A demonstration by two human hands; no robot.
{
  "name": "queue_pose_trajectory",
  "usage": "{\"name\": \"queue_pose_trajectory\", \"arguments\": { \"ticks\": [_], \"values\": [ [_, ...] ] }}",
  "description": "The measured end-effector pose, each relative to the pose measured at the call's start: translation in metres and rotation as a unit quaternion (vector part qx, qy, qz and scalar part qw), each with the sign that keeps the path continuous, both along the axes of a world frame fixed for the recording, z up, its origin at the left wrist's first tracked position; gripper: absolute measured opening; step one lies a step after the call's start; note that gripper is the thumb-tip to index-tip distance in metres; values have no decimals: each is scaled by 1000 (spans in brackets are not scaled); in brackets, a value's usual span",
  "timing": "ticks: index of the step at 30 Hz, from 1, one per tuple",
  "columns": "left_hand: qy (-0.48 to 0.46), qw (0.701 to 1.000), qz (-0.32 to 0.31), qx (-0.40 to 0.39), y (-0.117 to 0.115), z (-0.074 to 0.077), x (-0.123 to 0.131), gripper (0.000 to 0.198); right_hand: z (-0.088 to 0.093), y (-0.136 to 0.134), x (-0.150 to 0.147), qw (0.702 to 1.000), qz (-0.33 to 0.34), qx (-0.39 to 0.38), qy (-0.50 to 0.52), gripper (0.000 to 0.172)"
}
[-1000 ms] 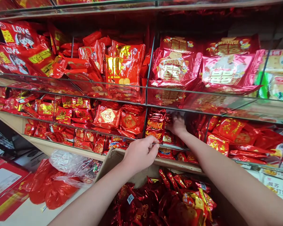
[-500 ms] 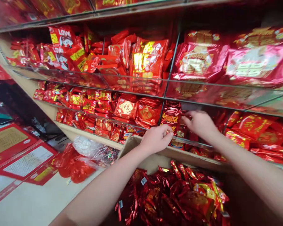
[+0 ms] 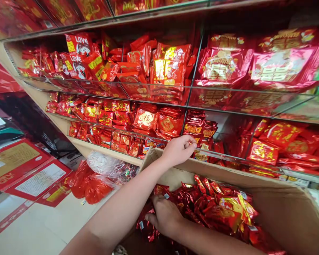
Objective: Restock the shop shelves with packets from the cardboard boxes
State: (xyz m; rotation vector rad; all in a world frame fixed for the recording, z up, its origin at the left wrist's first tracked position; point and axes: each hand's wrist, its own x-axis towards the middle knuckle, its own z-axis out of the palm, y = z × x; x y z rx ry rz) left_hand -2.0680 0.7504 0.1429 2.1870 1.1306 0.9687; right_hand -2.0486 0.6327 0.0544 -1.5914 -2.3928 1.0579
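A cardboard box stands against the shelves and holds many shiny red packets. My left hand is at the front edge of a lower shelf compartment, above the box's far rim, its fingers curled together; whatever they hold is too small to name. Down in the box, my right hand is among the red packets at the left side, fingers bent around something partly hidden. Red packets stand in a row in the compartment just beyond my left hand, with smaller ones beside them.
Shelves above hold pink packets and red packets behind clear front strips. On the floor at the left lie red plastic bags, a clear bag and red printed cartons.
My right hand has come away from the shelf compartment and down into the box. My left hand has stayed at the shelf edge. The view has shifted slightly.
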Motion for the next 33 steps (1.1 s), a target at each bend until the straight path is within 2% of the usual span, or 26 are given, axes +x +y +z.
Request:
{"name": "queue_pose_trajectory", "arguments": {
  "ticks": [2,5,7,10,11,13,15,17,19,21,23,27,28,29,33],
  "values": [
    [-3,1000,-3,-3,-1,0,-1,20,0,-8,3,999,-24,6,27,31],
    [-16,1000,-20,-12,-2,2,-2,19,8,-16,25,993,-52,-19,104,18],
    [-52,997,-46,-38,-2,5,-5,21,22,-13,49,983,-66,-15,170,13],
    [-145,973,-114,-138,-3,10,-11,37,50,5,89,950,-130,30,282,12],
    [-175,960,-134,-171,-3,12,-13,45,59,12,101,928,-171,53,328,17],
    [-210,945,-153,-199,-6,14,-13,56,72,25,119,857,-270,103,427,25],
    [-209,954,-134,-166,-12,15,-9,56,79,33,128,775,-353,129,508,32],
    [-179,975,-82,-100,-20,14,-1,46,79,37,129,729,-388,123,551,35],
    [-143,988,-33,-42,-28,13,7,35,77,38,126,718,-389,111,566,36],
    [-128,991,-17,-21,-33,11,13,27,76,36,124,718,-380,111,572,33],
    [-139,989,-30,-42,-34,11,15,23,77,34,124,724,-372,123,568,27],
    [-137,982,-91,-97,-34,17,13,23,81,30,127,766,-339,156,523,24],
    [-134,981,-97,-100,-36,19,13,23,81,30,126,768,-341,162,517,25],
    [-138,981,-93,-99,-38,20,14,25,82,29,125,761,-352,167,519,27],
    [-215,970,-39,-105,-52,20,23,24,81,31,117,691,-425,178,557,31]
  ]
}}
